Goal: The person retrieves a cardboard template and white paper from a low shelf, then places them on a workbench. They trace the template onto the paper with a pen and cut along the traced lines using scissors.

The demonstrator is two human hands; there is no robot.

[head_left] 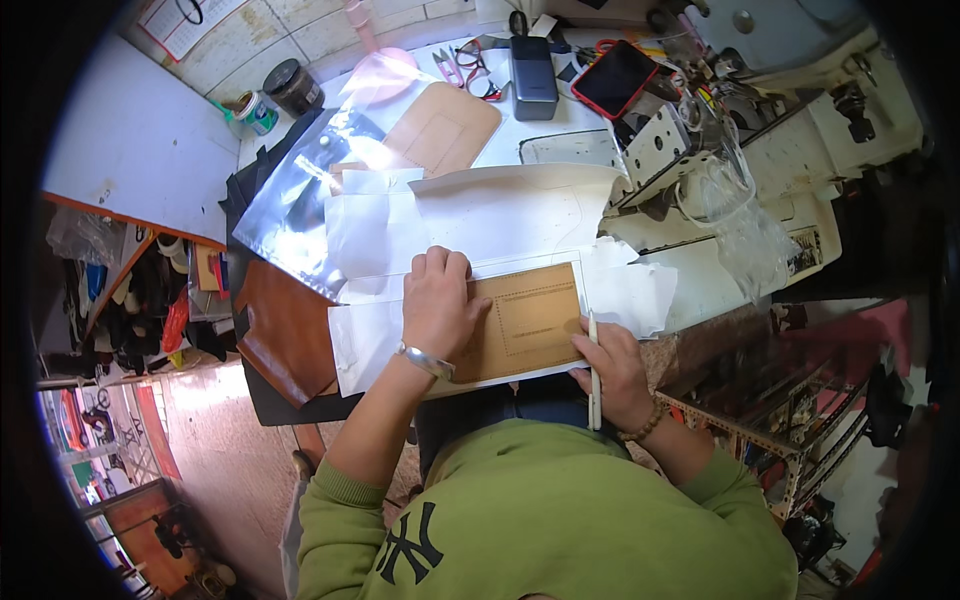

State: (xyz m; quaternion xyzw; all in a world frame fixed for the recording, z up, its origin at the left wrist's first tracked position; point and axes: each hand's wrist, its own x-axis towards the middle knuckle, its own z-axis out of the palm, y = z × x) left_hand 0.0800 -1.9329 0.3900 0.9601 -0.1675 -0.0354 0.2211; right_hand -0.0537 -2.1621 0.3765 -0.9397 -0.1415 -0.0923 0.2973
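A tan leather panel (540, 318) with a stitched rectangle lies on white paper at the table's near edge. My left hand (437, 300) rests over the panel's left part and the paper, its thumb apart from the fingers, pressing down and gripping nothing. My right hand (615, 372) is at the panel's right edge, its thumb touching the leather there. Between its fingers is a slim white pen (595, 385), standing nearly upright in the view. The panel's left end is partly hidden under my left hand.
Brown leather (290, 335) lies at the left, beside a clear plastic sheet (310, 205). Behind are a tan board (445, 130), a dark power bank (534, 80) and a red-edged phone (615, 80). A sewing machine (720, 160) stands at the right.
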